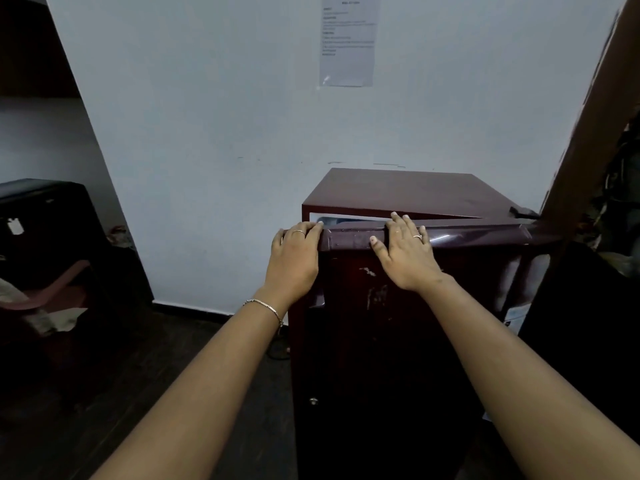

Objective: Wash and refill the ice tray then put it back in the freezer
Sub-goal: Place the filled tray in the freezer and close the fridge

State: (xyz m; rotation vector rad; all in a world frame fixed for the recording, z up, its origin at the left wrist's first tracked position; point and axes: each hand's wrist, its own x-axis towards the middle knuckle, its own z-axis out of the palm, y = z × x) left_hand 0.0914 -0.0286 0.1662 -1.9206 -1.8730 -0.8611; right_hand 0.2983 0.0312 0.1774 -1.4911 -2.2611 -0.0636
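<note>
- Our two bare forearms reach forward from the bottom of the view, one to each side.
- One thin bracelet (pixel 266 308) circles the left wrist.
- Our left hand (pixel 294 258) grips the top left corner of the door (pixel 381 341), its fingers curled over the upper edge; one ring (pixel 298 232) shows on it.
- Our right hand (pixel 405 254) lies flat on the same upper edge, just beside the left. Its fingers are straight and spread, its thumb is out to the side, and it grasps nothing. One ring (pixel 417 237) shows plainly there.
- One small maroon fridge (pixel 398 188) stands against the pale wall (pixel 207 133). Its single door stands slightly ajar, with a narrow pale wedge of interior showing along the top.
- We cannot tell where the ice tray is: the gap shows too little of the inside.
- One small round lock (pixel 313 400) sits low on the door's left side, and pale scuffs mark the door face.
- One printed sheet (pixel 347 39) is stuck to the wall above the fridge; its text is too blurred to read.
- One dark cabinet (pixel 52 230) stands at the left, with one reddish-brown chair (pixel 52 292) in front of it.
- One dark cable (pixel 277 351) lies on the floor (pixel 173 341) by the fridge's left side.
</note>
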